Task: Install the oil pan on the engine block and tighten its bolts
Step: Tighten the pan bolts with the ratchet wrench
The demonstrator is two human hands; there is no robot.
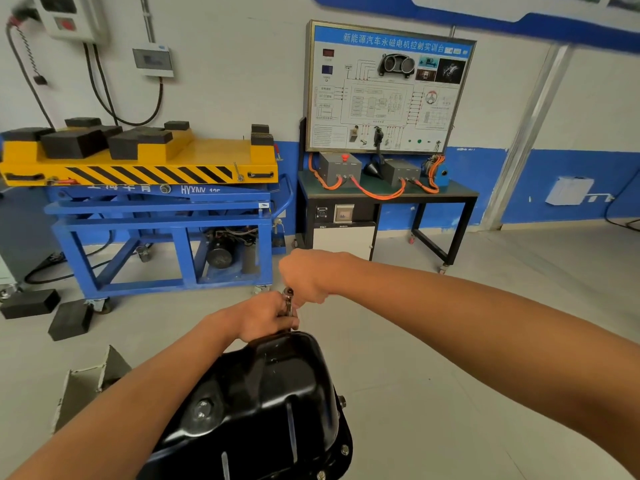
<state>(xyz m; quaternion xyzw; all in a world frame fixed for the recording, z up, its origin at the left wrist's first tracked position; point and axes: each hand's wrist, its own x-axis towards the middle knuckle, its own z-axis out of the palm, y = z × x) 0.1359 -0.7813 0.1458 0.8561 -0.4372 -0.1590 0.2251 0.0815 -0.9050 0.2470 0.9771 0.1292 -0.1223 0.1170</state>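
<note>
Two hands meet mid-frame at the far rim of the black oil pan (270, 403): left hand (265, 317) grips a socket wrench (288, 301), right hand (306, 277) curls round what seems its handle.

Automotive training workshop: lift table (138, 161), wiring trainer board (388, 88).

Oil pan (277, 393): glossy black metal; ratchet (288, 301): shiny metal.

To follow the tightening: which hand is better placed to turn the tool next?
Probably the right hand: it grips the tool near its top; the left hand holds it low, by the oil pan.
</note>
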